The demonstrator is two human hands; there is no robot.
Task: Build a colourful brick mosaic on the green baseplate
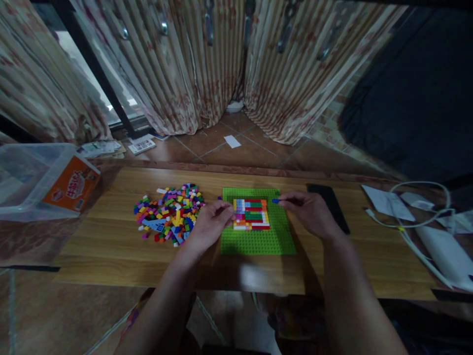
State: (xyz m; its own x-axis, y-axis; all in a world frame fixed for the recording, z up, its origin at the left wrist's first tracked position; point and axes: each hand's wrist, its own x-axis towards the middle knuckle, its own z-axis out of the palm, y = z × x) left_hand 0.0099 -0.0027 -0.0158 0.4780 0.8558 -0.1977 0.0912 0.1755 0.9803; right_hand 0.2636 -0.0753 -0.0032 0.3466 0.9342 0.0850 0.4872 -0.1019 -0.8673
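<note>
A green baseplate (254,242) lies on the wooden table, bearing a rectangular layer of coloured toy bricks (254,216). Between thumb and fingertips, my right hand (309,211) pinches a small blue brick (275,200) just above the plate, right of the built layer. My left hand (212,222) is at the left edge of that layer with its fingers drawn together; whatever the fingertips hold, if anything, is hidden. Left of this hand spreads a heap of loose bricks (177,217) in many colours.
A clear plastic bin (48,197) with an orange label stands at the far left. A dark phone-like slab (328,204) lies beyond my right hand. White cables (417,246) and a white box (443,254) occupy the right end of the table (111,256). Curtains hang behind.
</note>
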